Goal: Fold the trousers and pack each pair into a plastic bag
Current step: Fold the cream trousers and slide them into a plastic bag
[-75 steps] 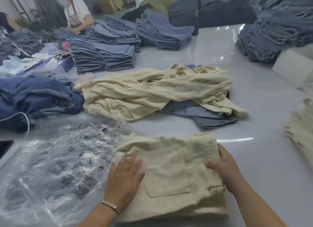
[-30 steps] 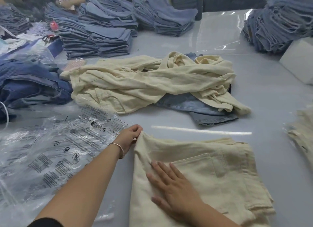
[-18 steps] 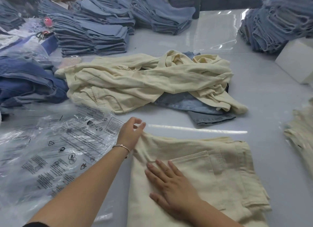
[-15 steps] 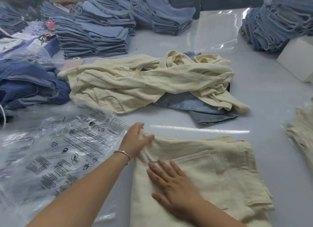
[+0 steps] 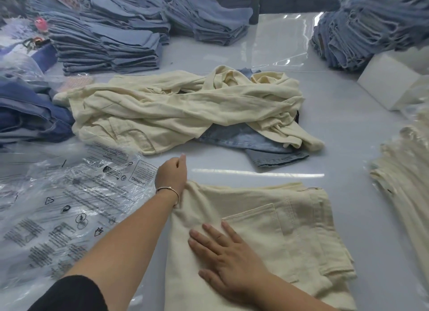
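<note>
The folded cream trousers (image 5: 267, 236) lie flat on the grey desk (image 5: 348, 152), near its front edge. The right hand (image 5: 229, 259) presses on them with straight, spread fingers, its grip released. The left hand (image 5: 171, 176) is at the trousers' far left corner, fingers curled; whether its grip pinches the cloth cannot be told. Printed plastic bags (image 5: 69, 206) lie just left of the trousers.
</note>
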Demonstrator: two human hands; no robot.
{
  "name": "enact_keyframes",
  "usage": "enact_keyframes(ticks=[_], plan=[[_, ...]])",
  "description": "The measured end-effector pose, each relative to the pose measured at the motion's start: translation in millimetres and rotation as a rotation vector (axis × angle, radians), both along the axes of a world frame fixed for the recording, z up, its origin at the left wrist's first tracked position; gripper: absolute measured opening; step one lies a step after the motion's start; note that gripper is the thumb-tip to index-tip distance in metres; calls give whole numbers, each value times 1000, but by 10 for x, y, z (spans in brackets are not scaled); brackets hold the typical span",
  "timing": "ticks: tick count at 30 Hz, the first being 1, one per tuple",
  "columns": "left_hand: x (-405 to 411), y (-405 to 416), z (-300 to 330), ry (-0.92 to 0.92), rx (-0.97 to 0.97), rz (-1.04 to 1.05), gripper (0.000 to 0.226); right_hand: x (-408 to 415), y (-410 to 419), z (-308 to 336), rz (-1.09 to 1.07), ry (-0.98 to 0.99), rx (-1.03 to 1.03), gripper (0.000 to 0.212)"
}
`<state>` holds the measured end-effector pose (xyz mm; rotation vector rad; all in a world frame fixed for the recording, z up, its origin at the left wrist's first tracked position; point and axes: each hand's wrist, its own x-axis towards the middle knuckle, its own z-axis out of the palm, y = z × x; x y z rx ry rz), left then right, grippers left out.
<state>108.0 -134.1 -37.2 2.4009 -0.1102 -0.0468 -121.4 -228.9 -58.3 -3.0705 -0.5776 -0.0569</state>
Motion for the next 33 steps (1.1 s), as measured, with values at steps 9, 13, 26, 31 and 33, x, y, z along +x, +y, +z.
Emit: enact_keyframes(ticks=[9,13,26,31,33], plan=[[-1101,703,-204,142,-149,66,31,314,-96,119,-270,-324,543,28],[-1245,700,-194,74,-122,59,38,1017,-145,448,-563,1,579,36],[-1490,713,-219,-83,-111,71,16,1961,-159,468,-843,226,1033,28],[-1494,766,-273,-45,-109,143,11,2171,-650,830,-680,173,870,37],[-1391,668,-228,-41,-131,168,7,2028,-616,861,-598,142,847,39]])
